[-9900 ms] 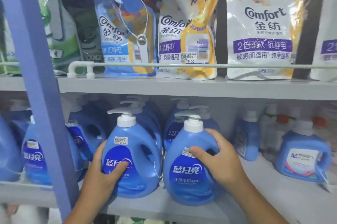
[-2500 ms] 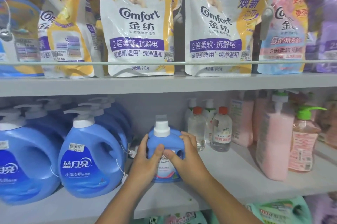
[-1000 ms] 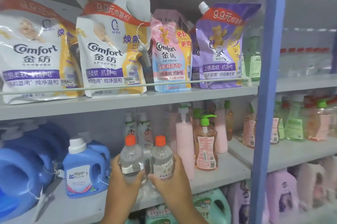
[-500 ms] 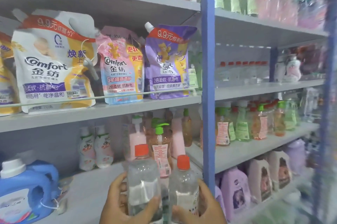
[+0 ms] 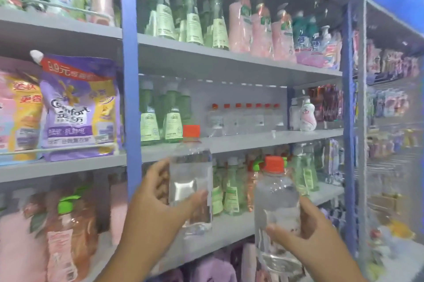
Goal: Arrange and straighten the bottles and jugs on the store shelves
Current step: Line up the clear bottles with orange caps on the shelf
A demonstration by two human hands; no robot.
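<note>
I hold two clear bottles with orange caps up in front of the shelves. My left hand (image 5: 158, 197) grips the left clear bottle (image 5: 191, 176), raised higher. My right hand (image 5: 309, 229) grips the right clear bottle (image 5: 276, 203) lower, near the right of the bay. Both bottles stand upright in the air. On the middle shelf (image 5: 241, 139) behind them a row of several matching orange-capped bottles (image 5: 245, 116) lines the back wall.
A blue upright post (image 5: 130, 75) divides the bays. Green bottles (image 5: 172, 116) stand left on the middle shelf, a white-pink bottle (image 5: 306, 116) at its right. Comfort refill pouches (image 5: 78, 107) fill the left bay. Pink and green bottles (image 5: 229, 13) line the top shelf.
My view swung right and up to the neighbouring bay. Both hands lifted the two clear bottles higher and apart, the left one now above the right.
</note>
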